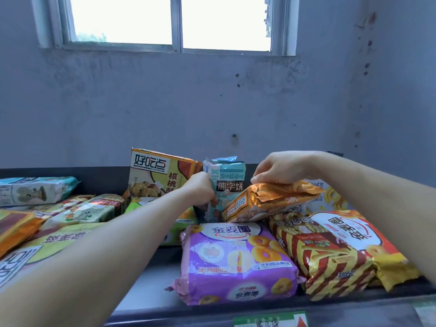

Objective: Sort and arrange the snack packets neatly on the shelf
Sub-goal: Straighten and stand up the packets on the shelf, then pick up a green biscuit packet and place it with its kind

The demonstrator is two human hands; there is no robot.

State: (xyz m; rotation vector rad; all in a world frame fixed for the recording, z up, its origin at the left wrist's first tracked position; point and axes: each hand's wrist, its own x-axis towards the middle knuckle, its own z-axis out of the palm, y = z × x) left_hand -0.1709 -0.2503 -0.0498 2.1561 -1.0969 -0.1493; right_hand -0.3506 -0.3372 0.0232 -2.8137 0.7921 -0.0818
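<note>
A teal bear-biscuit packet (pixel 230 182) stands upright at the back middle of the shelf, and my left hand (pixel 200 191) grips its left edge. My right hand (pixel 280 168) rests with bent fingers on top of an orange packet (pixel 266 201) that lies tilted just right of the teal one; I cannot tell whether it grips it. A yellow-brown walnut cookie packet (pixel 153 175) leans upright behind my left hand. In front lie a purple ring-snack packet (pixel 236 263), a red-and-yellow striped packet (pixel 328 253) and an orange-white ring-snack packet (pixel 356 234).
Several packets lie flat on the left: a pale bear packet (pixel 33 190), a green bear packet (pixel 87 210) and yellow ones under my left arm. The grey shelf (pixel 155 279) has a front lip with a green price label (pixel 269 320). A wall and window rise behind.
</note>
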